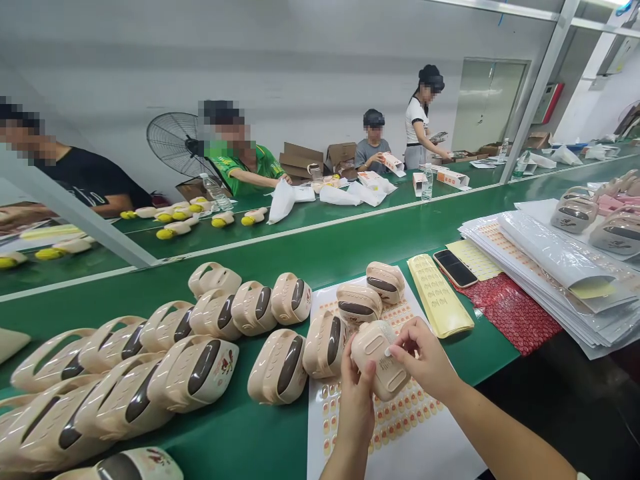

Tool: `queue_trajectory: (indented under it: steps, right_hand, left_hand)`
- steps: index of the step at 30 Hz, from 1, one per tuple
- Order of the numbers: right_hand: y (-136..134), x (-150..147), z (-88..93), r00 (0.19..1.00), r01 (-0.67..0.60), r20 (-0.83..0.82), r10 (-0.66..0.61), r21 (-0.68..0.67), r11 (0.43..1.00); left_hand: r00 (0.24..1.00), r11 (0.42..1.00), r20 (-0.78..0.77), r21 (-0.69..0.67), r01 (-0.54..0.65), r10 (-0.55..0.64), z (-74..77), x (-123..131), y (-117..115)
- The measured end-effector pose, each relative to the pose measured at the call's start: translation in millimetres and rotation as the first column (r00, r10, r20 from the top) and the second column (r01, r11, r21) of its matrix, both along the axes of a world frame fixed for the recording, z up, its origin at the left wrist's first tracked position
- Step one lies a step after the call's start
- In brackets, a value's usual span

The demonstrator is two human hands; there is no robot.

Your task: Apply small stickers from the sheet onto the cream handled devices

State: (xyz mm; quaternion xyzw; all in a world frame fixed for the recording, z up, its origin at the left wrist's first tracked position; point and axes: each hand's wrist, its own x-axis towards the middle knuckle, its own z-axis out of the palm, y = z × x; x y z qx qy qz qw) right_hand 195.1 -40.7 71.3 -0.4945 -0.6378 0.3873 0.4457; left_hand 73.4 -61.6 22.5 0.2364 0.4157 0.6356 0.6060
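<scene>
My left hand is closed around a beige plastic unit, its underside with two oblong feet and small print turned towards me. At that underside my right hand pinches a small white piece, perhaps a sticker; its exact kind is too small to tell. Beneath both hands lies a white sheet with rows of small oval orange-and-cream stickers. Similar beige units with carrying handles and dark oval windows stand on that sheet, one of them just beyond my left hand.
Several more beige units stand in rows on the green conveyor table to the left. Yellow label sheets, a phone, red bubble wrap and stacked sheets lie right. Co-workers sit and stand across the line.
</scene>
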Motion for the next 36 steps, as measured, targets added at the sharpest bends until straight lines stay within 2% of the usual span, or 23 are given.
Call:
queue_trajectory:
  steps: [3, 5, 7, 9, 10, 11, 13, 14, 15, 18, 20, 22, 24, 27, 29, 31, 33, 34, 35, 36]
  right_hand:
    - [-1.2, -2.1, -7.0, 0.995, 0.013, 0.094, -0.035, 0.228, 0.974]
    - [-5.2, -4.9, -12.2, 0.982, 0.017, 0.16, -0.099, 0.449, 0.893]
    - [-10.6, -6.4, -14.7, 0.97, -0.008, 0.195, -0.149, 0.631, 0.775]
    - [-12.3, -1.9, -13.0, 0.967, -0.002, 0.177, -0.184, 0.724, 0.69]
    - [-9.8, 4.2, -10.9, 0.965, 0.028, 0.156, -0.211, 0.738, 0.674]
    - [-4.4, 13.2, -8.3, 0.958, 0.076, 0.138, -0.252, 0.723, 0.687]
    - [14.3, 39.5, -4.1, 0.912, 0.237, 0.144, -0.385, 0.582, 0.778]
    - [26.4, 55.3, -3.6, 0.874, 0.327, 0.191, -0.447, 0.449, 0.831]
    - [39.1, 71.3, -4.7, 0.824, 0.438, 0.251, -0.508, 0.285, 0.852]
    - [71.6, 108.1, -17.0, 0.762, 0.531, 0.344, -0.549, 0.155, 0.833]
    - [84.5, 117.1, -28.6, 0.744, 0.533, 0.39, -0.543, 0.143, 0.834]
    - [91.0, 116.5, -37.3, 0.722, 0.527, 0.439, -0.535, 0.153, 0.836]
    - [92.8, 112.9, -40.1, 0.701, 0.5, 0.485, -0.522, 0.188, 0.846]
    - [86.9, 109.5, -35.0, 0.675, 0.436, 0.541, -0.501, 0.255, 0.863]
    - [73.4, 105.3, -31.6, 0.671, 0.387, 0.561, -0.485, 0.293, 0.874]
    - [49.2, 93.5, -33.6, 0.693, 0.312, 0.573, -0.437, 0.307, 0.899]
    - [15.6, 71.5, -43.0, 0.757, 0.149, 0.582, -0.297, 0.288, 0.946]
    - [-2.9, 57.2, -50.0, 0.79, 0.031, 0.584, -0.186, 0.265, 0.964]
    - [-21.2, 41.7, -58.0, 0.823, -0.176, 0.569, 0.007, 0.243, 0.954]
    - [-38.1, 25.9, -66.5, 0.821, -0.319, 0.552, 0.148, 0.228, 0.92]
  left_hand:
    - [1.0, 1.0, 0.005, -0.017, -0.007, 0.007, -1.3, -0.1, 0.2]
    - [1.0, 0.999, 0.009, -0.031, -0.012, 0.013, -1.8, 1.8, 0.5]
    - [0.999, 0.998, 0.008, -0.044, -0.04, 0.041, -1.4, 5.1, 0.9]
    - [0.997, 0.996, 0.018, -0.065, -0.069, 0.07, -0.3, 8.0, 0.7]
    - [0.996, 0.994, 0.039, -0.084, -0.074, 0.077, 0.2, 8.4, 0.3]
    - [0.994, 0.991, 0.076, -0.113, -0.069, 0.077, 0.4, 7.8, -0.5]
    - [0.98, 0.983, 0.19, -0.183, -0.029, 0.064, -1.9, 2.4, -3.4]
    - [0.967, 0.977, 0.251, -0.212, 0.002, 0.052, -4.9, -2.3, -5.3]
    - [0.951, 0.973, 0.307, -0.23, 0.036, 0.037, -9.4, -8.2, -7.5]
    - [0.899, 0.978, 0.429, -0.139, 0.155, -0.081, -28.9, -27.9, -14.6]
    - [0.869, 0.976, 0.461, -0.028, 0.218, -0.181, -40.0, -38.1, -19.0]
    - [0.865, 0.978, 0.464, 0.015, 0.21, -0.193, -42.5, -43.1, -23.2]
    - [0.877, 0.992, 0.468, -0.014, 0.128, -0.106, -34.9, -43.4, -27.3]
    - [0.867, 1.0, 0.498, 0.008, 0.013, -0.015, -14.0, -41.7, -33.4]
    - [0.853, 0.998, 0.522, 0.058, -0.02, -0.013, -2.8, -43.8, -37.3]
    - [0.848, 0.995, 0.529, 0.07, -0.07, 0.022, 2.4, -50.2, -41.4]
    - [0.854, 0.989, 0.511, 0.048, -0.141, 0.097, 2.4, -59.4, -46.4]
    - [0.858, 0.982, 0.494, 0.037, -0.183, 0.141, 1.4, -64.2, -49.3]
    - [0.862, 0.974, 0.473, 0.031, -0.222, 0.181, 0.1, -68.7, -52.6]
    - [0.866, 0.967, 0.453, 0.036, -0.253, 0.21, -1.1, -72.6, -56.0]
